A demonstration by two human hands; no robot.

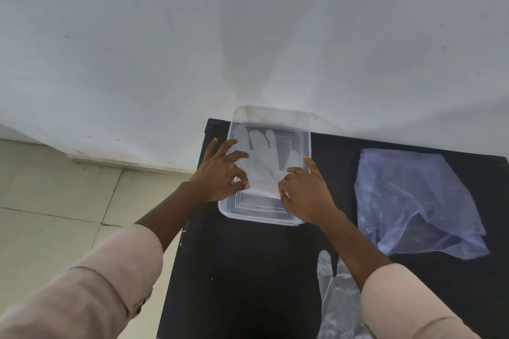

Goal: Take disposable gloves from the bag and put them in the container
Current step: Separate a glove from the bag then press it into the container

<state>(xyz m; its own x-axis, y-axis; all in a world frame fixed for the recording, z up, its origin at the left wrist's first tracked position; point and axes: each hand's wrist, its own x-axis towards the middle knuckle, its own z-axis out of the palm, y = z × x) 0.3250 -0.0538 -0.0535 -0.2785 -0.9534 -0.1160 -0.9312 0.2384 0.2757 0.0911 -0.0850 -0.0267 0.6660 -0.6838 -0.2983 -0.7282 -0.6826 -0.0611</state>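
Observation:
A clear rectangular plastic container (298, 122) sits on the black table against the wall. A thin translucent disposable glove (264, 157) lies flat inside it, fingers pointing toward the wall. My left hand (221, 173) rests on the glove's left edge with fingers spread and bent. My right hand (304, 192) presses the glove's right lower edge with curled fingers. The bluish plastic bag (413, 201) lies flat on the table to the right. Another clear glove (334, 294) lies near the table's front edge, partly under my right forearm.
The black table (248, 270) stands against a white wall (248, 36). Its left edge runs beside a beige tiled floor (55, 201). My sleeves are pale pink.

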